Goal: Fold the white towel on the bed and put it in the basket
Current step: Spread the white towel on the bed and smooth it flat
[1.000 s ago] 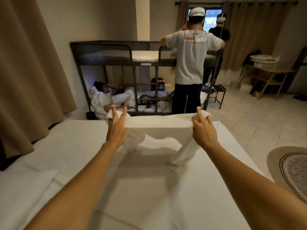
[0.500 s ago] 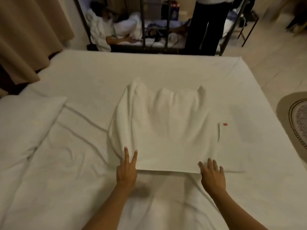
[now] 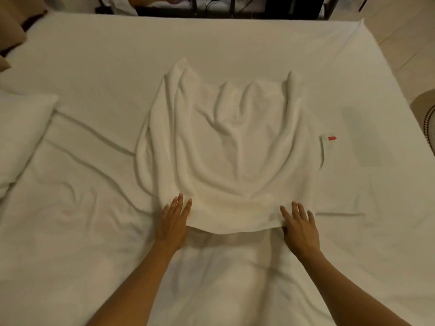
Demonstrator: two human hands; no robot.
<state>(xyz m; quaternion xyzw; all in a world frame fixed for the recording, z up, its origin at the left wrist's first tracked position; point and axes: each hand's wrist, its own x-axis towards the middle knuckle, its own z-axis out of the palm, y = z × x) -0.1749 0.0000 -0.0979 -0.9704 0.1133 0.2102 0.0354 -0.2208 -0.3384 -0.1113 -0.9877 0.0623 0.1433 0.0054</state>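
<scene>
The white towel [image 3: 235,149] lies rumpled and doubled over in the middle of the bed [image 3: 94,55], its near edge towards me. My left hand [image 3: 174,222] rests on its near left corner with fingers stretched on top and the thumb hidden below. My right hand [image 3: 300,229] grips the near right corner the same way. The near edge sits slightly off the sheet, with a shadow under it. A small label with a red mark [image 3: 329,138] sticks out at the towel's right side. No basket is in view.
A white pillow [image 3: 21,132] lies at the left edge of the bed. A dark bunk bed frame [image 3: 235,12] stands beyond the far edge. Tiled floor and a round rug [image 3: 428,114] are on the right.
A second ago both hands held the towel up in the air by its top edge. The towel has since come down flat on the bed, and my view has tilted down.
</scene>
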